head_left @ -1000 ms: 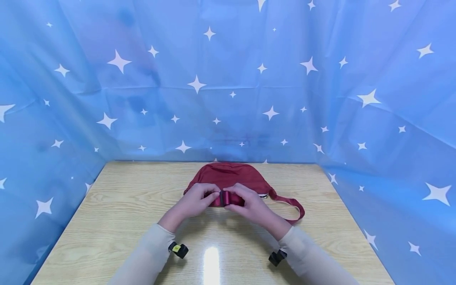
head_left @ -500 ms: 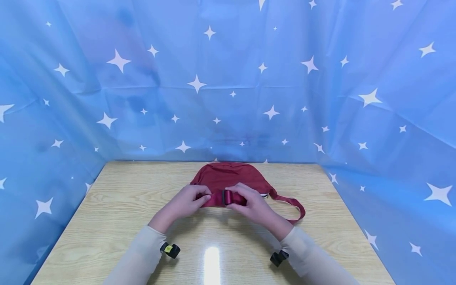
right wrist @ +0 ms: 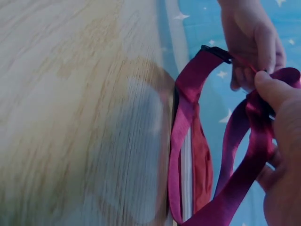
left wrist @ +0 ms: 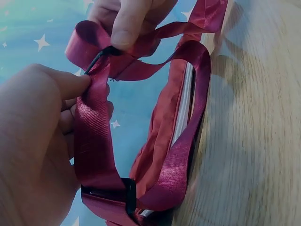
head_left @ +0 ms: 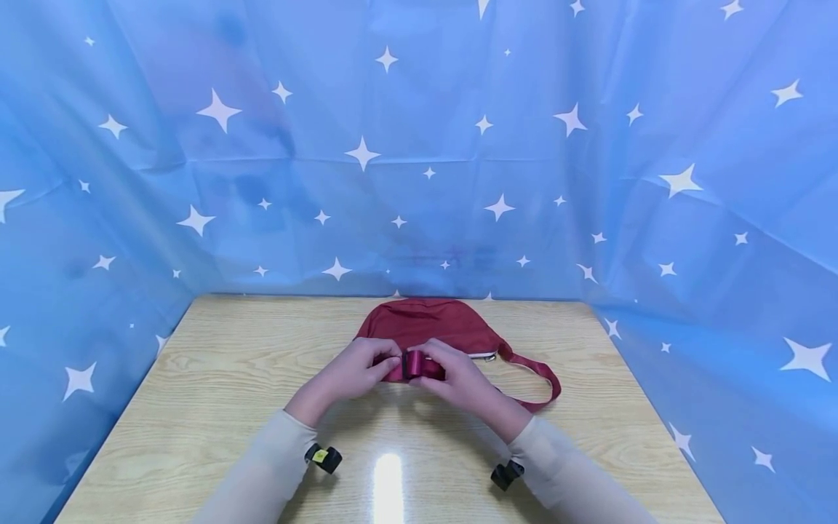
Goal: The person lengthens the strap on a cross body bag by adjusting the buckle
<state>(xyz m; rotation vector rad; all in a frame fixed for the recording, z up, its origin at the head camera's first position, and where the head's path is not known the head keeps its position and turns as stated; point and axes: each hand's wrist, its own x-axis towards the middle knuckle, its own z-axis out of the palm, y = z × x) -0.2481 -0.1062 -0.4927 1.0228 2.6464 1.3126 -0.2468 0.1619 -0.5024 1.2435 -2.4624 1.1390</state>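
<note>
The red strap (head_left: pixel 416 364) is held up in front of the red bag (head_left: pixel 428 324), which lies towards the far edge of the worktop (head_left: pixel 196 407). On the left, the left hand (head_left: pixel 358 369) pinches the strap beside a black buckle (left wrist: pixel 99 57); next, the right hand's (head_left: pixel 461 380) fingers pinch it at the buckle; rightmost, a strap loop (head_left: pixel 545 372) rests on the worktop.
</note>
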